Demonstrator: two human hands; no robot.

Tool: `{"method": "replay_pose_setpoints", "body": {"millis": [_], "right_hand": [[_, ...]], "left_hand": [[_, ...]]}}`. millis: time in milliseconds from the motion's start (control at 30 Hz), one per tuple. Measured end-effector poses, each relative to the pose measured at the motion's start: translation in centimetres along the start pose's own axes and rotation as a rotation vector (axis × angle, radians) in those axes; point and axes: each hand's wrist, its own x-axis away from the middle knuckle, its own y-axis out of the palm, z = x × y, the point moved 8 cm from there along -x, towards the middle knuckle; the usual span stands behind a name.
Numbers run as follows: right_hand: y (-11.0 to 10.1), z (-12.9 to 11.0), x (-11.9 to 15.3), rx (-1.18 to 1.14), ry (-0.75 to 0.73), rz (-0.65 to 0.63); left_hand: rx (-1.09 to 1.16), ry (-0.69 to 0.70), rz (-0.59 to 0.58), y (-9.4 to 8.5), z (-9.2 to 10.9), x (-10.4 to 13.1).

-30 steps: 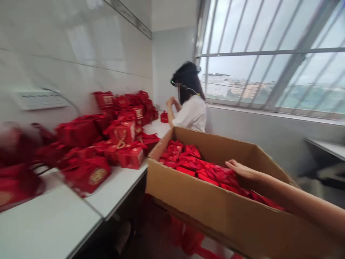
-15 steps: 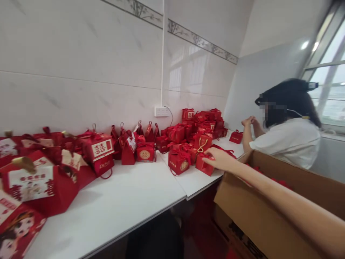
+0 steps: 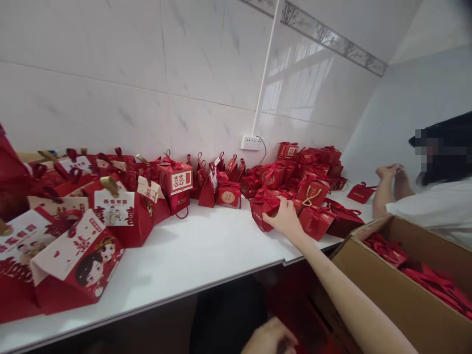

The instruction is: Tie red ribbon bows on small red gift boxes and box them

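Observation:
My right hand [image 3: 283,216] reaches over the white table [image 3: 206,250], its fingers gripping the side of a red gift box [image 3: 262,206] with a ribbon on top. Beside it stand a red box with a gold cord [image 3: 312,192] and another red box [image 3: 316,221]. Low in the view, below the table edge, my left hand [image 3: 271,338] has curled fingers; it is blurred, and whatever it holds is hidden.
Red gift boxes [image 3: 123,211] crowd the table's left side, and more are piled by the wall. An open cardboard box [image 3: 368,265] with red items stands at right. Beyond it sits a person [image 3: 431,196] with raised hands. A white socket strip [image 3: 251,143] is on the wall.
The view has turned to the right less and now shows more of the left boxes. My right hand has moved from an orange-red box to the ribboned box. My left hand has come into view.

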Motion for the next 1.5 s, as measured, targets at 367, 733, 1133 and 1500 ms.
{"method": "replay_pose_setpoints", "body": {"millis": [367,733,1133,1500], "right_hand": [[1.5,-7.6,14.4,-0.566,-0.162,-0.458],[0.7,-3.8,9.1,-0.760,-0.081,-0.126],[2.3,-8.3,12.8,-0.761,-0.191,-0.483],[3.3,-7.8,15.0,-0.718,-0.164,-0.623]], "left_hand": [[0.126,-0.039,1.070,-15.7,0.6,7.3],[0.237,-0.129,1.056,-21.5,1.3,6.8],[-0.023,-0.369,0.880,-21.8,3.9,7.7],[0.139,-0.581,0.564,-17.8,2.1,10.4]]}}
